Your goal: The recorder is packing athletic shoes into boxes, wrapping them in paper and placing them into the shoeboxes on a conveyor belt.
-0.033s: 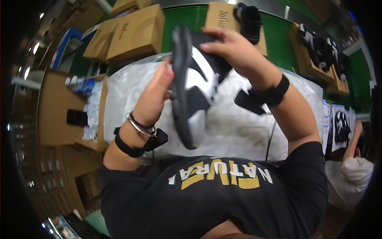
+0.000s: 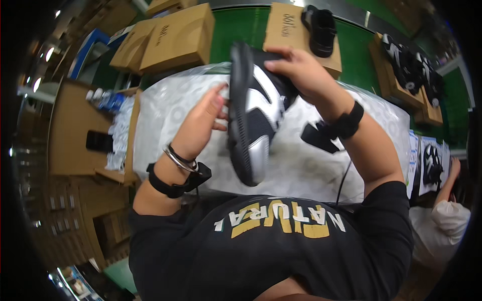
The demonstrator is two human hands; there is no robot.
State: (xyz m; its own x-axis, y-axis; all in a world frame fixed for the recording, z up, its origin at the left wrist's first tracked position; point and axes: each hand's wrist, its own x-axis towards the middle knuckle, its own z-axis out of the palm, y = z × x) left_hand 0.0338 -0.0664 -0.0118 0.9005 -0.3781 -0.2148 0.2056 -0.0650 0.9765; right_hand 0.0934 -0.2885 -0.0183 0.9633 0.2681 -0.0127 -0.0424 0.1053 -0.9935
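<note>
A black sneaker (image 2: pixel 260 120) with white and silver side panels is held up on its side over the plastic-covered table, its toe pointing toward me and its black sole facing left. My right hand (image 2: pixel 296 67) grips it at the heel and collar; the fingers inside or behind the collar are partly hidden. Just left of the sole, my left hand (image 2: pixel 205 116) has its fingers apart and holds nothing; whether a fingertip touches the sole I cannot tell. Black straps circle both wrists, and a bangle is on the left one.
Clear wrap covers the pale table (image 2: pixel 173 108). Cardboard shoeboxes (image 2: pixel 178 37) stand at the far left. A black shoe (image 2: pixel 320 31) rests on another box, with more shoes (image 2: pixel 409 65) at right. An open carton (image 2: pixel 75 128) holds a phone (image 2: pixel 99 141). A co-worker's arm (image 2: pixel 447 183) reaches in at right.
The sneaker and both hands sit slightly farther right in the picture, as do the boxes. My left hand's fingers have spread and drawn away from the sole; the right keeps its grip.
</note>
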